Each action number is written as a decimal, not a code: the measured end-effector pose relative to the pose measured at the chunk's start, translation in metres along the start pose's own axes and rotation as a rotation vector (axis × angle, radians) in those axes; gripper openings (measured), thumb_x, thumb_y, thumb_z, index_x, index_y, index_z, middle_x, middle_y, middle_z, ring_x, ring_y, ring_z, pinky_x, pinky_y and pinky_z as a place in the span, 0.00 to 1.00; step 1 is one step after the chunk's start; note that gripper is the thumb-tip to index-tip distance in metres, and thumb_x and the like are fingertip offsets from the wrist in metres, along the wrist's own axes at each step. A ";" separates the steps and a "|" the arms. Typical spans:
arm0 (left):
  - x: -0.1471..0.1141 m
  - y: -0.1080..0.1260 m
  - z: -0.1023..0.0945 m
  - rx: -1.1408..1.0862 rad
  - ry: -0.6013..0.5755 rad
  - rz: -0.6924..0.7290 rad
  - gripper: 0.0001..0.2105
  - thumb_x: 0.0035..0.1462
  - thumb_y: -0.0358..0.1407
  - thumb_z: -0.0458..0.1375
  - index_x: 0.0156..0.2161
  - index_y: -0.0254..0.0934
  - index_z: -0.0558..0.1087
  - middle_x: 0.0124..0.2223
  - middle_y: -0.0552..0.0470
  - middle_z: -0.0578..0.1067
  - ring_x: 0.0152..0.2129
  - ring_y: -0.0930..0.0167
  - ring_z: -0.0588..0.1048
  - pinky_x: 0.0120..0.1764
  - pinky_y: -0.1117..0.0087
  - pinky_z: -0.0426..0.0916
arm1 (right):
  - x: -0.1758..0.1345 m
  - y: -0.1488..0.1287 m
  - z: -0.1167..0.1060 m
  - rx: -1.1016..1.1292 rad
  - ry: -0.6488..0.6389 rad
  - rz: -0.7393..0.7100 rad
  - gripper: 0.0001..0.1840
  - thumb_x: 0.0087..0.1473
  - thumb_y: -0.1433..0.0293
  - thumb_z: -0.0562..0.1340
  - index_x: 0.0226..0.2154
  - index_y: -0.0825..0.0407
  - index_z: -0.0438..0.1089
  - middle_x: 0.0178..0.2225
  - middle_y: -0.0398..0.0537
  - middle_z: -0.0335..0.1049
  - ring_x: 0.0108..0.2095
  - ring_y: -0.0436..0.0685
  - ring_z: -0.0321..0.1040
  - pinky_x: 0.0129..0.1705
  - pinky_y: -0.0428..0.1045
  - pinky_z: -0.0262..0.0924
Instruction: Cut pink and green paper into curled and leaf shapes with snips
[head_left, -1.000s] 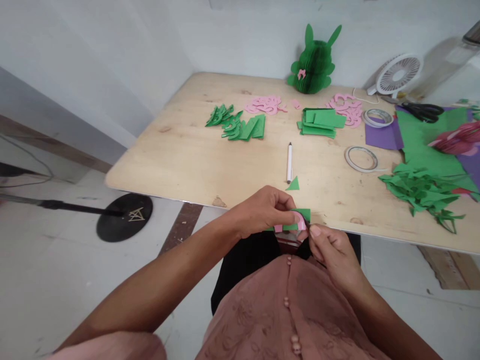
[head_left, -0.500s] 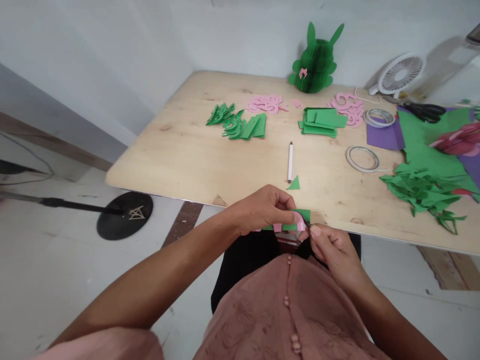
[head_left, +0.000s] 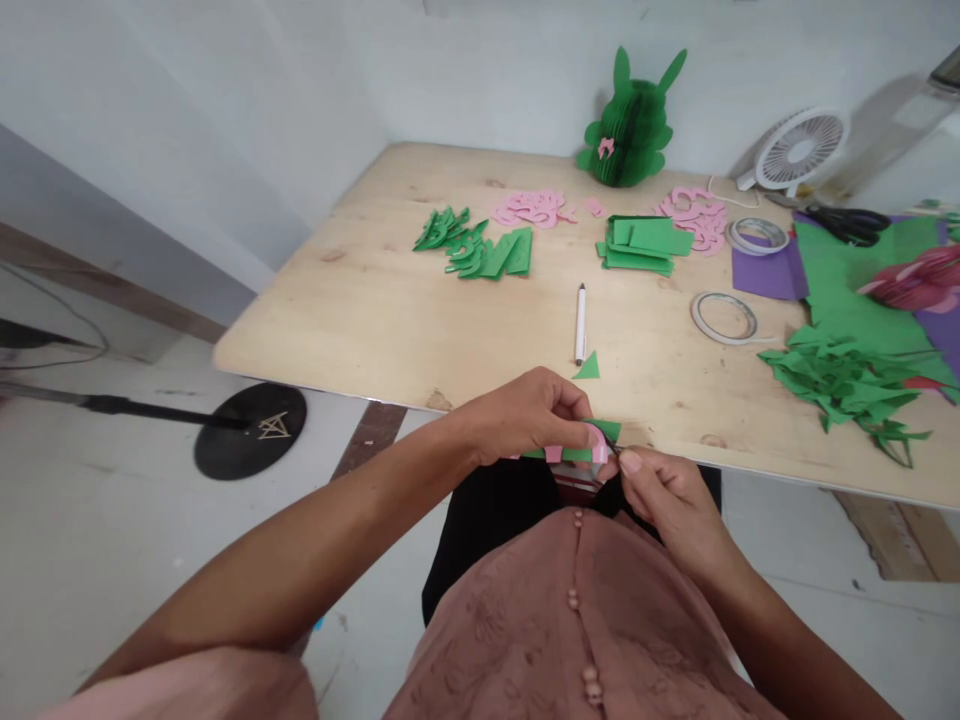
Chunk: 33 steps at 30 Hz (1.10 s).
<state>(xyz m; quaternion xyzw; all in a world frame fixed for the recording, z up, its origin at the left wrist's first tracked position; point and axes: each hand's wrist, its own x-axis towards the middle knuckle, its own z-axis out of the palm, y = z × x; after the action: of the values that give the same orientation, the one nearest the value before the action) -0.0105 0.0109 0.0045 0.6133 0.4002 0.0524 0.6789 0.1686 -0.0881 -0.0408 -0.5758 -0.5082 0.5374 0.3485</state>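
Note:
Low over the table's front edge, my left hand pinches a strip of green paper with a pink paper cut-out lying against it. My right hand is closed on scissors; only their dark, thin blades show, at the paper's right end, and the handles are hidden in the fingers. Just beyond my left hand lies a small green paper scrap, beside a white pen.
Cut green pieces, pink cut-outs and a green paper stack lie farther back. A green paper rabbit stands by the wall. To the right are tape rolls, green scraps, pliers and a white fan.
The green paper's right end shows less below its upper corner, next to the blades. Both hands stay almost in place, holding the same things.

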 end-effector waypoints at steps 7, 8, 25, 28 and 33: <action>0.001 0.003 -0.002 0.031 -0.027 -0.011 0.14 0.44 0.45 0.61 0.25 0.34 0.71 0.21 0.55 0.70 0.15 0.78 0.63 0.13 0.79 0.46 | 0.000 -0.003 -0.001 -0.005 -0.014 -0.021 0.24 0.56 0.54 0.54 0.22 0.55 0.70 0.15 0.37 0.46 0.17 0.47 0.40 0.19 0.45 0.39; 0.001 0.003 -0.002 0.035 -0.029 -0.011 0.14 0.44 0.45 0.61 0.25 0.34 0.71 0.21 0.54 0.70 0.15 0.78 0.63 0.13 0.79 0.46 | 0.000 -0.003 -0.002 -0.007 -0.017 -0.018 0.24 0.56 0.54 0.54 0.22 0.55 0.70 0.15 0.37 0.46 0.17 0.47 0.40 0.19 0.45 0.39; 0.001 0.006 -0.003 0.042 -0.065 0.029 0.11 0.44 0.41 0.62 0.24 0.33 0.72 0.21 0.53 0.72 0.16 0.78 0.66 0.15 0.80 0.50 | 0.001 -0.002 -0.004 -0.021 -0.034 -0.024 0.24 0.56 0.53 0.55 0.25 0.55 0.74 0.13 0.36 0.45 0.16 0.47 0.39 0.19 0.45 0.39; 0.001 0.006 -0.004 0.044 -0.066 0.026 0.10 0.44 0.40 0.62 0.24 0.33 0.72 0.21 0.54 0.72 0.16 0.78 0.66 0.15 0.79 0.50 | 0.002 -0.003 -0.004 -0.047 -0.035 -0.026 0.24 0.56 0.54 0.55 0.25 0.55 0.74 0.14 0.36 0.44 0.16 0.47 0.40 0.18 0.45 0.39; 0.003 0.002 -0.004 0.023 -0.077 0.061 0.07 0.44 0.36 0.61 0.24 0.33 0.73 0.20 0.54 0.71 0.16 0.78 0.65 0.17 0.79 0.51 | 0.002 -0.006 -0.006 -0.090 -0.027 -0.024 0.23 0.56 0.54 0.55 0.25 0.54 0.74 0.14 0.37 0.47 0.16 0.47 0.42 0.20 0.45 0.41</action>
<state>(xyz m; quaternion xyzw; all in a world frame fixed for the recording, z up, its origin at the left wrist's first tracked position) -0.0100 0.0166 0.0047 0.6344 0.3555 0.0450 0.6849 0.1728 -0.0842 -0.0350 -0.5774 -0.5434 0.5174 0.3218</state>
